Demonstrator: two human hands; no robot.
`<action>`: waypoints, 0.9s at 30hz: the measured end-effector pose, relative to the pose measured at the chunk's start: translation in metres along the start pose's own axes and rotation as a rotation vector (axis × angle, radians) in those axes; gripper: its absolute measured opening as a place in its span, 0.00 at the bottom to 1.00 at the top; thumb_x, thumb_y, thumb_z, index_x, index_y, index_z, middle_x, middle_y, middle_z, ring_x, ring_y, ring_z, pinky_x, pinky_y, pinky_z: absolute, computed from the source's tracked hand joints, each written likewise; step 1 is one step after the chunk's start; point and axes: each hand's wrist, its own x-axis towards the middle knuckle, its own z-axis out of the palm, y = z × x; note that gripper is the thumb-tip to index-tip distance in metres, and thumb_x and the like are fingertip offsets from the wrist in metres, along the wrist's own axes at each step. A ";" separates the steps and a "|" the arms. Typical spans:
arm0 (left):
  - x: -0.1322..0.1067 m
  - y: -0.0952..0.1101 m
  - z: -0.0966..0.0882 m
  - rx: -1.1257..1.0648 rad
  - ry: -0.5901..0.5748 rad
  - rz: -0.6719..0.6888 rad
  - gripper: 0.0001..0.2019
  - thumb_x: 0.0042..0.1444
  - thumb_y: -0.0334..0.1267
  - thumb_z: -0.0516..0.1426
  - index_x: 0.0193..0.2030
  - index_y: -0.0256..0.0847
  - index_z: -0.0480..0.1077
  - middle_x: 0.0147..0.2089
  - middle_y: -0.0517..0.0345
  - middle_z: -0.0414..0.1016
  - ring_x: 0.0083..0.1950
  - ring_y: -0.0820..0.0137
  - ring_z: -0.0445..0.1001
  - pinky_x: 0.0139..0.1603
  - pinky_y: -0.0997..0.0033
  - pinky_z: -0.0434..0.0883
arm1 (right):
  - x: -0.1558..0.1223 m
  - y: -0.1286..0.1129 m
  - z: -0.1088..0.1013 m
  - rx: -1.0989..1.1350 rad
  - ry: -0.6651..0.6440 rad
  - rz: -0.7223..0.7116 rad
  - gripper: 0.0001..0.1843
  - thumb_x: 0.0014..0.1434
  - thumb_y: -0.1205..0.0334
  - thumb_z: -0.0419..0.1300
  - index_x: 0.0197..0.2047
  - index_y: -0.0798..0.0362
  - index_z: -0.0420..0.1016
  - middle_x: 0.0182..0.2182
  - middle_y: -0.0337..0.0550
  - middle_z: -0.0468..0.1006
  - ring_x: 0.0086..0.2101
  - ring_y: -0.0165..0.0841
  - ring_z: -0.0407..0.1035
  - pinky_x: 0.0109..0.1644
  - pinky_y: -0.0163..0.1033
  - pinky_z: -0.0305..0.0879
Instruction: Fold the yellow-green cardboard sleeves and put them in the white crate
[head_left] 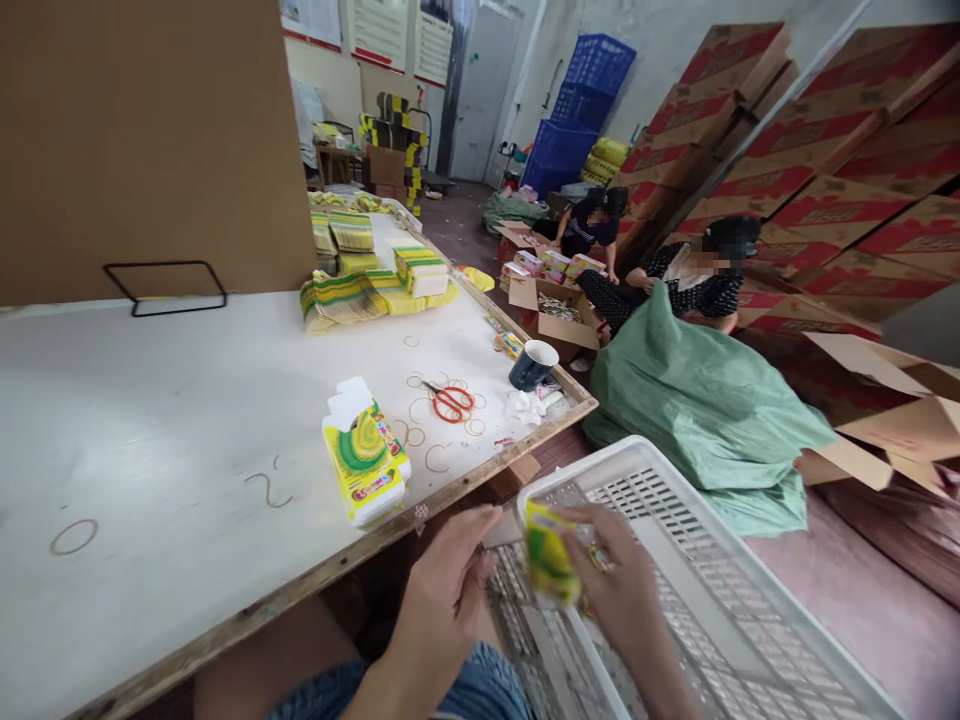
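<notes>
My right hand (619,580) grips a small yellow-and-green packet (551,555) over the white plastic basket (637,455); motion blurs the packet. Beside it on the left, my left hand (446,575) is held with its fingers stretched out, and I see nothing in it. On the white table (187,420), near the front edge, stands a yellow-and-green printed carton (365,465) with its white flaps up. What lies in the basket under my right hand is partly hidden.
Red-handled scissors (452,402) lie among rubber bands, near a dark mug (533,366). Stacked flat cartons (360,300) sit farther back. Beyond the basket are a green sack (697,400), two seated people and open cardboard boxes (559,310). A wooden edge (487,467) borders the table.
</notes>
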 end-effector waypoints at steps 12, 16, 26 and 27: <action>0.005 -0.012 -0.046 0.588 0.341 -0.065 0.29 0.61 0.40 0.51 0.68 0.42 0.48 0.67 0.44 0.60 0.69 0.57 0.52 0.68 0.44 0.49 | 0.049 -0.097 0.121 0.269 -0.123 -0.043 0.11 0.54 0.61 0.62 0.42 0.51 0.76 0.38 0.46 0.78 0.40 0.43 0.68 0.46 0.46 0.63; 0.002 -0.003 -0.052 0.439 0.389 -0.153 0.26 0.61 0.42 0.51 0.65 0.41 0.55 0.68 0.45 0.58 0.72 0.55 0.43 0.68 0.43 0.47 | 0.054 -0.106 0.128 0.314 -0.047 -0.011 0.08 0.56 0.60 0.59 0.37 0.53 0.76 0.35 0.48 0.77 0.38 0.42 0.68 0.43 0.45 0.63; 0.008 0.031 -0.040 -0.711 0.098 -0.159 0.24 0.53 0.46 0.60 0.56 0.41 0.69 0.58 0.43 0.72 0.61 0.52 0.67 0.60 0.55 0.65 | 0.002 -0.086 0.076 1.270 -0.227 0.421 0.11 0.51 0.60 0.68 0.38 0.51 0.74 0.34 0.42 0.81 0.34 0.34 0.74 0.39 0.36 0.70; 0.008 0.030 -0.036 -0.760 0.050 -0.155 0.25 0.52 0.46 0.61 0.57 0.41 0.69 0.59 0.43 0.71 0.61 0.52 0.67 0.60 0.56 0.65 | -0.003 -0.082 0.074 1.274 -0.238 0.434 0.10 0.52 0.60 0.67 0.38 0.50 0.75 0.35 0.43 0.81 0.35 0.35 0.74 0.40 0.37 0.70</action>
